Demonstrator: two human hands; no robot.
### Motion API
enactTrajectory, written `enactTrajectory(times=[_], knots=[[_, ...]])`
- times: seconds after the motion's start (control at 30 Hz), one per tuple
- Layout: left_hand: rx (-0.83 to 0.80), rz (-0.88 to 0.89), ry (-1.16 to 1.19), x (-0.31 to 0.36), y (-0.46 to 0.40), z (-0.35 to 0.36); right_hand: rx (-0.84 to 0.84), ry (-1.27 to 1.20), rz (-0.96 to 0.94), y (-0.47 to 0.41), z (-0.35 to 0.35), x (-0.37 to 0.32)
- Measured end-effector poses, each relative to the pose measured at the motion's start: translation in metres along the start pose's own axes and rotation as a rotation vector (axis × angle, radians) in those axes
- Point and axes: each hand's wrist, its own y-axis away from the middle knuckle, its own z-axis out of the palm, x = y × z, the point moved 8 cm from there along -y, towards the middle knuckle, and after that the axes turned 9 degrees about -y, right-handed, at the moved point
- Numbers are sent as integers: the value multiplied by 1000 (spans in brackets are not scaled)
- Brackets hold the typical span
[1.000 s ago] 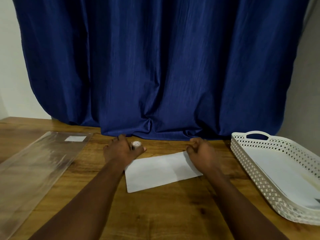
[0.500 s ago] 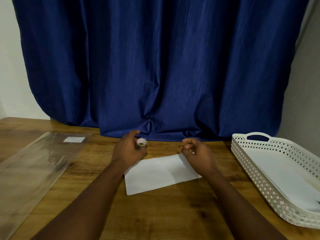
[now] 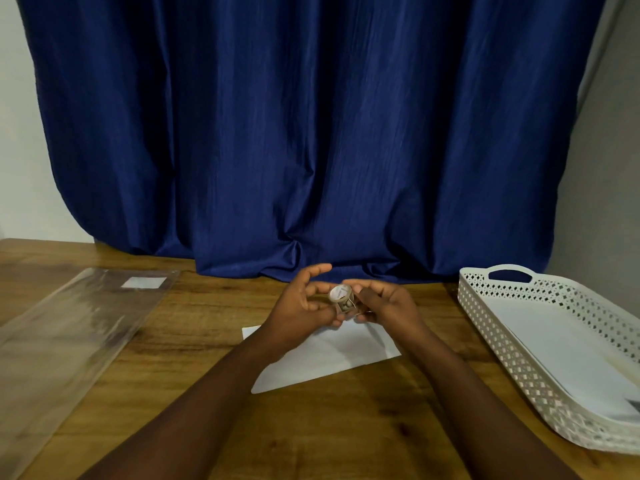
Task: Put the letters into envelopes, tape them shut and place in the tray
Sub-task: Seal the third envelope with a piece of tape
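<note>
A white envelope lies flat on the wooden table in front of me. Above its far edge I hold a small roll of clear tape between both hands. My left hand grips the roll from the left. My right hand touches it from the right, fingers pinched at the tape's end. A white perforated tray stands at the right with white envelopes inside.
A large clear plastic sleeve with a white label lies on the table's left side. A dark blue curtain hangs behind the table and rests on its far edge. A grey wall rises behind the tray.
Both hands have lifted off the envelope and come together above it. The left hand raised the tape roll and the right hand moved left to meet it.
</note>
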Motion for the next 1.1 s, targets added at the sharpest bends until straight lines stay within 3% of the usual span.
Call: enactTrajectory(times=[0.4, 0.6, 0.7, 0.83, 0.97, 1.1], knots=[[32, -10, -11, -2, -4, -5, 39, 54, -50, -3, -7, -3], [167, -28, -87, -6, -9, -32, 116, -54, -70, -1, -12, -10], [289, -24, -298, -11, -11, -62, 167, -98, -54, -1, -22, -11], [446, -148, -796, -29, -2, -105, 265, -118, -6, -4, -37, -4], [415, -268, -1085, -38, 4, -115, 338, -158, 10, -4, -49, -4], [380, -221, -1211, -29, 1, -104, 412, -198, -2, -2, -62, -11]])
